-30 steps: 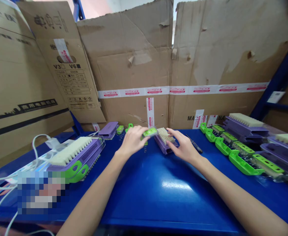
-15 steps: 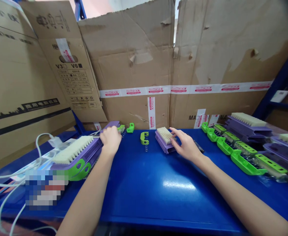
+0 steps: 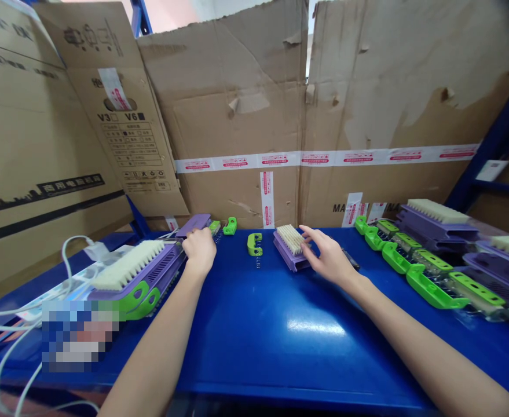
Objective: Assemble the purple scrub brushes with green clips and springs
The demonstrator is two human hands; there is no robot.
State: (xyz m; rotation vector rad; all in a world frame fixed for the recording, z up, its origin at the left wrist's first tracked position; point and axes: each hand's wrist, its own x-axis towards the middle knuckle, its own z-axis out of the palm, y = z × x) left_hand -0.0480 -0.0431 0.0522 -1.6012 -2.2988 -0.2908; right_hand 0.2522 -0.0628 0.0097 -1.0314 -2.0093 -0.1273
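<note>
My left hand (image 3: pixel 199 250) is closed beside the left row of purple brushes. Its curled fingers hide whatever they hold; a thin dark piece shows just left of them. A purple housing (image 3: pixel 194 225) lies right behind it. Left of the hand sits a large purple brush (image 3: pixel 150 272) with cream bristles and green end parts. At the middle back, my right hand (image 3: pixel 327 255) holds the right end of a small purple brush (image 3: pixel 289 238), bristles up, with thumb and fingers around it. Between the hands lies a green clip (image 3: pixel 255 244) with a small spring (image 3: pixel 258 262) by it.
Green handles (image 3: pixel 432 289) and clear-based green parts (image 3: pixel 475 286) line the right side, near more purple brushes (image 3: pixel 439 211). White cables (image 3: pixel 65 260) and a power strip lie at left. Cardboard (image 3: pixel 237 116) walls the back of the blue table (image 3: pixel 254 347).
My left hand has shifted slightly right and toward me, uncovering more of the purple housing behind it. My right hand and the small brush have stayed in place.
</note>
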